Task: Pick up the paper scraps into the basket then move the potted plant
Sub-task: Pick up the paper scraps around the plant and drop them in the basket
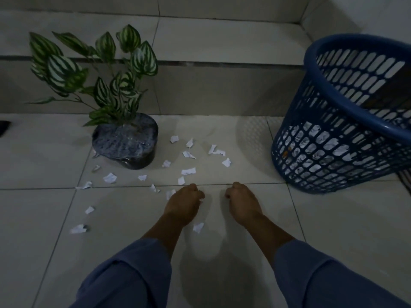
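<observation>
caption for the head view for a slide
Left hand and right hand, fingers curled, over paper scraps on the floor between potted plant and blue basket.

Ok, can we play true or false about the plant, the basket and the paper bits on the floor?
1. The basket is blue. True.
2. The basket is empty. False: white paper lies in its bottom.
3. The plant stands to the right of the basket. False: it stands to the left of it.
4. Paper scraps lie on the floor between plant and basket. True.
5. The left hand and the right hand are both down near the floor with curled fingers. True.
</observation>
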